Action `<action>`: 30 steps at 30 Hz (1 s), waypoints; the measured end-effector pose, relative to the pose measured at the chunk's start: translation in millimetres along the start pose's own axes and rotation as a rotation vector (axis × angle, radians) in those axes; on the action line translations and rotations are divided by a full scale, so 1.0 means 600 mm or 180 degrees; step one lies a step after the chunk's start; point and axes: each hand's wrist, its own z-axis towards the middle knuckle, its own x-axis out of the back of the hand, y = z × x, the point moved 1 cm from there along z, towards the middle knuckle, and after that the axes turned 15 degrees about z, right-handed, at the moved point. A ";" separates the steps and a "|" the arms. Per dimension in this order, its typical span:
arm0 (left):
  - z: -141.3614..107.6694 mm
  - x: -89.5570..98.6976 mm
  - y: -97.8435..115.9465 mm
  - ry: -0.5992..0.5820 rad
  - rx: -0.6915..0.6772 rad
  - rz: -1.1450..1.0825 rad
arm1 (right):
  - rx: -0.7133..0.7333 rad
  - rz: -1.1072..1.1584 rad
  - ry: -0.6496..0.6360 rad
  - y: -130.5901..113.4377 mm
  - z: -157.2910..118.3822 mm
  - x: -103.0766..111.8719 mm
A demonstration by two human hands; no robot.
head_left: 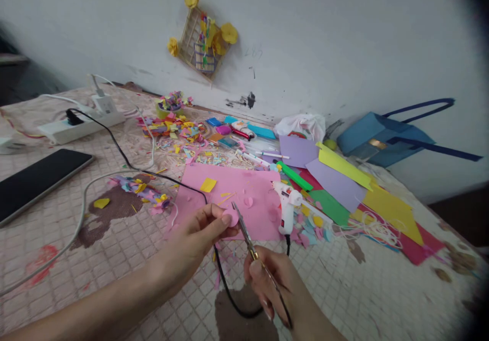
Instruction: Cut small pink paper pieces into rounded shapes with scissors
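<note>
Between the thumb and fingers of my left hand (212, 226) is a small pink paper piece (231, 217) with a rounded edge. My right hand (273, 282) grips a pair of scissors (246, 234), whose blades point up and away, close beside the pink piece. Whether the blades touch the paper I cannot tell. Under both hands lies a pink paper sheet (229, 175) with a yellow paper square (208, 185) and small scraps on it. A white glue gun (286, 206) rests on the sheet's right side.
Coloured papers (336, 183) and a heap of white string (374, 231) lie at right, before a blue bag (382, 137). At left are a phone (42, 180) and a power strip (82, 126). A black cord (118, 145) crosses the table. Paper scraps (171, 127) pile up behind.
</note>
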 end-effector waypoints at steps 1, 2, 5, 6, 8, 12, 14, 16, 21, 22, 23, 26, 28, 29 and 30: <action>0.001 0.001 0.001 -0.0032 -0.0008 0.0054 | -0.0008 -0.0044 0.0004 -0.001 -0.001 0.001; 0.001 0.002 0.002 -0.0062 -0.0020 0.0107 | -0.0006 -0.0084 0.0002 -0.002 -0.001 0.003; 0.001 0.004 0.007 -0.0121 -0.0031 0.0238 | 0.0065 -0.0190 -0.0014 -0.004 -0.001 0.005; 0.001 0.005 0.009 -0.0132 -0.0034 0.0271 | 0.0074 -0.0224 -0.0017 -0.005 -0.001 0.006; 0.002 0.006 0.013 -0.0153 -0.0031 0.0334 | 0.0031 -0.0270 0.0000 -0.006 -0.002 0.007; 0.005 0.009 0.020 -0.0258 -0.0018 0.0436 | 0.0025 -0.0386 -0.0044 -0.010 -0.004 0.012; 0.007 0.012 0.024 -0.0318 -0.0034 0.0512 | 0.0101 -0.0493 -0.0126 -0.011 -0.004 0.016; 0.009 0.016 0.026 -0.0354 -0.0061 0.0624 | 0.0129 -0.0604 -0.0179 -0.011 -0.004 0.021; 0.015 0.027 0.029 -0.0527 -0.0105 0.0832 | 0.0067 -0.0711 -0.0111 -0.016 -0.004 0.026; 0.016 0.028 0.030 -0.0559 -0.0110 0.0831 | 0.0051 -0.0721 -0.0098 -0.018 -0.004 0.025; 0.016 0.029 0.031 -0.0588 -0.0116 0.0828 | 0.0039 -0.0747 -0.0096 -0.021 -0.004 0.025; 0.018 0.031 0.036 -0.0713 -0.0136 0.0895 | 0.0075 -0.0918 -0.0155 -0.030 -0.005 0.024; 0.018 0.033 0.041 -0.0788 -0.0161 0.0984 | 0.0114 -0.1038 -0.0190 -0.035 -0.006 0.024; 0.018 0.034 0.044 -0.0809 -0.0166 0.1031 | 0.0135 -0.1081 -0.0209 -0.036 -0.007 0.025; 0.018 0.035 0.046 -0.0822 -0.0164 0.1078 | 0.0146 -0.1113 -0.0235 -0.037 -0.008 0.025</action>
